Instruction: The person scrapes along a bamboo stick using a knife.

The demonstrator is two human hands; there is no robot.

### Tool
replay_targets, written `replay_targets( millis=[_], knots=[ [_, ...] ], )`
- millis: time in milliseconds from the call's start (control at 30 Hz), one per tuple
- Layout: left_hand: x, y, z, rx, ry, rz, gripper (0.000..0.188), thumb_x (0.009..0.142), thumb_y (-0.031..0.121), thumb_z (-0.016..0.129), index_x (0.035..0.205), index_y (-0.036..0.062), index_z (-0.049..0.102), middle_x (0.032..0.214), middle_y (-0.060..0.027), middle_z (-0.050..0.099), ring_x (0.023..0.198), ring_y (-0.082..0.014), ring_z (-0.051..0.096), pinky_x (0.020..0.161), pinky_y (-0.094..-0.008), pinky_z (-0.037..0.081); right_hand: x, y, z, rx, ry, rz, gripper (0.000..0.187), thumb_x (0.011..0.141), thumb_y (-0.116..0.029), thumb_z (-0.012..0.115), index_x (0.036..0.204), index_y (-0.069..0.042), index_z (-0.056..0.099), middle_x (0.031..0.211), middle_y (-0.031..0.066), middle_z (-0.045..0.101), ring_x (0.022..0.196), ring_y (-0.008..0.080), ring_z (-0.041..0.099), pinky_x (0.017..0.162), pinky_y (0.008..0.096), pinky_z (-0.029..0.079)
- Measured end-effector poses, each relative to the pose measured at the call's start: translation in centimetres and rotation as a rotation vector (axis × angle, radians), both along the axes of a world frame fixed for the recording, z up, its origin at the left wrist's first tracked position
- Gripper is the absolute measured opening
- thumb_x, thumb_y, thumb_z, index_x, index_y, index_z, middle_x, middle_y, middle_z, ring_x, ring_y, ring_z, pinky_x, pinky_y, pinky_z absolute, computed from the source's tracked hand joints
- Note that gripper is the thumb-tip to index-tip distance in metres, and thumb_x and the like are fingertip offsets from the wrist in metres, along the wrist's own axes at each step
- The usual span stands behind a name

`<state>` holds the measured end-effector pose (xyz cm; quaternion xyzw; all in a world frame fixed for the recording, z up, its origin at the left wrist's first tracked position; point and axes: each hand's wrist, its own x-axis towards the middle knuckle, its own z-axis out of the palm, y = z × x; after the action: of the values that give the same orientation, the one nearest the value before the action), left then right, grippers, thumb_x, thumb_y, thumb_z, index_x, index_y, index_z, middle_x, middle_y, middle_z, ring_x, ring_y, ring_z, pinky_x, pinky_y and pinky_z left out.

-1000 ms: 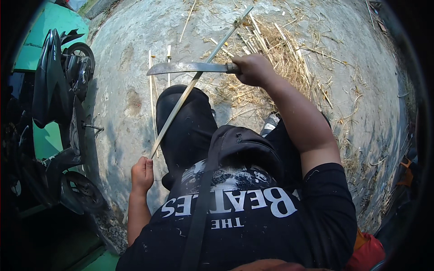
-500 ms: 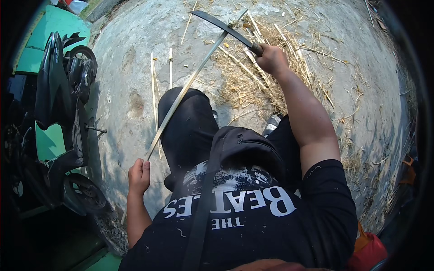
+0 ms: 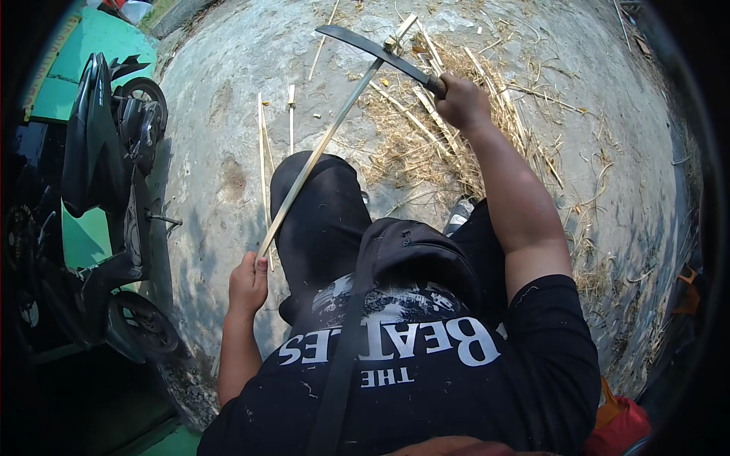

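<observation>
My left hand (image 3: 249, 284) is closed round the near end of a long, thin bamboo strip (image 3: 320, 147). The strip slants up and away over my left knee to the far ground. In my right hand (image 3: 463, 105) is the wooden handle of a machete with a dark, curved blade (image 3: 357, 42). The blade points left and lies across the strip close to its far end, seemingly against it. Shavings (image 3: 407, 156) and split pieces lie on the ground below my right hand.
Several loose strips (image 3: 291, 121) lie on the rough concrete ground (image 3: 220, 99) beyond my left knee. A motorbike (image 3: 95, 144) stands at the left by a green surface. A black bag (image 3: 418, 251) rests on my lap. At the lower right is something red (image 3: 620, 425).
My left hand has shifted a little right and upward with the strip. The blade has slid slightly along toward the strip's far part, and my right hand has moved slightly right.
</observation>
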<state>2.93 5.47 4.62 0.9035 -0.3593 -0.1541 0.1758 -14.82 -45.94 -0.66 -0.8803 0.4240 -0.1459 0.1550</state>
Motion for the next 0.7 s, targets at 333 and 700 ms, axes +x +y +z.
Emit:
replay_targets(
  millis=[333, 700],
  knots=[
    [3.0, 0.2, -2.0, 0.071, 0.008, -0.038, 0.048, 0.108, 0.045, 0.049, 0.089, 0.0018, 0.056, 0.07, -0.0256, 0.061, 0.07, -0.0494, 0.062, 0.06, -0.0516, 0.045, -1.4, 0.8, 1.1, 0.158, -0.098, 0.107, 0.04, 0.089, -0.049, 0.074, 0.101, -0.012, 0.068, 0.087, 0.012, 0.074, 0.083, 0.0322, 0.073, 0.076, 0.0447, 0.057],
    [5.0, -0.6, -3.4, -0.104, 0.312, -0.072, 0.043, 0.108, 0.04, 0.053, 0.091, 0.0005, 0.059, 0.07, -0.0203, 0.061, 0.062, -0.0363, 0.06, 0.061, -0.0431, 0.047, -2.3, 0.7, 3.7, -0.446, -0.139, 0.273, 0.022, 0.078, -0.02, 0.079, 0.097, -0.014, 0.07, 0.078, 0.0107, 0.071, 0.069, 0.033, 0.07, 0.065, 0.0442, 0.056]
  ],
)
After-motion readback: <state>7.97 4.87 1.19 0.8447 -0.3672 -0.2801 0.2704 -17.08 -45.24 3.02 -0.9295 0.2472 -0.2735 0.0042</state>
